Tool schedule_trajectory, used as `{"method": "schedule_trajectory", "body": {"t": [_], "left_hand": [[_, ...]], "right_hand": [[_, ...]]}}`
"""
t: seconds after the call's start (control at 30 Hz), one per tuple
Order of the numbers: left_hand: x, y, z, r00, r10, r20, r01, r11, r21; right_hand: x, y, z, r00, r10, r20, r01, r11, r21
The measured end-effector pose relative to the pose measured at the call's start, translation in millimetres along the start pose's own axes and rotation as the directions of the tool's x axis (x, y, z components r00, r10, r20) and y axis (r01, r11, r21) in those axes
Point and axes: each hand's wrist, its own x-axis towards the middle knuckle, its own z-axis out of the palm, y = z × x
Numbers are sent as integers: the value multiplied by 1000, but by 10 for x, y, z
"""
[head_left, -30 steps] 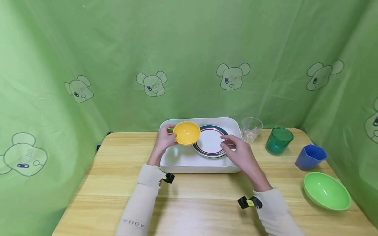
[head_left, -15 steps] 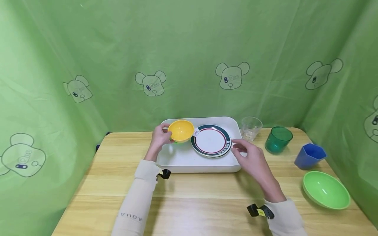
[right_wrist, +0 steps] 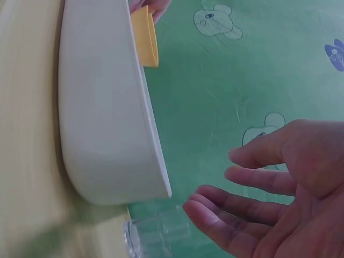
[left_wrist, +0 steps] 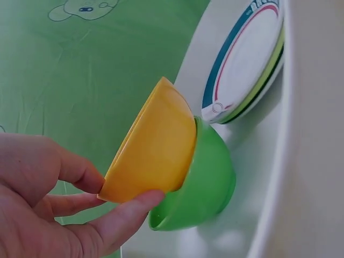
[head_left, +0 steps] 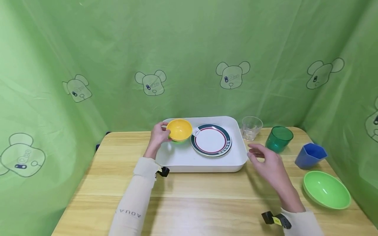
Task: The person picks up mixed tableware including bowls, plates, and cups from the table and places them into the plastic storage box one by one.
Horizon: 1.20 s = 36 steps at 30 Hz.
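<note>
My left hand (head_left: 158,135) pinches the rim of a yellow bowl (head_left: 179,130), thumb on its outer side. Beneath it a green bowl (left_wrist: 212,177) sits in the white tray (head_left: 200,165); the left wrist view shows the yellow bowl tilted, its base partly inside the green one. Beside them in the tray lies a stack of plates (head_left: 211,140), the top one white with a dark green and red border. My right hand (head_left: 267,164), fingers loosely bent and holding nothing, hovers just off the tray's right side, near a clear glass (right_wrist: 156,234).
Along the right of the wooden table (head_left: 189,203) stand a green tumbler (head_left: 279,139), a blue angular cup (head_left: 310,156) and a larger light green bowl (head_left: 326,190). A green curtain (head_left: 189,59) with bear faces hangs close behind the tray.
My left hand has moved the yellow bowl slightly left and down over the green bowl. My right hand has drawn away from the plates, rightward past the tray's edge.
</note>
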Motion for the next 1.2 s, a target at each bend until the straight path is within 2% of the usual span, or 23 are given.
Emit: {"method": "schedule_trajectory", "body": {"t": [0.2,0.37,0.6,0.93,1.2], "left_hand": [[32,-18,12,1000,21,-3,-21,995,96],[76,-38,24,999,52,-17,-48,982,184],[128,-44,29,998,61,-17,-55,968,244],[160,-44,17,999,48,-5,-46,977,207],[191,-42,-1,1000,24,-1,-23,974,225]], "right_hand": [[-76,148,-105,1000,25,-18,-26,999,-35],[-120,297,-203,998,14,-59,-19,996,-85],[-180,480,-350,998,14,-68,-23,991,-135],[-209,632,-449,998,23,-55,-32,986,-164],[-245,718,-494,997,25,-67,-36,985,-167]]}}
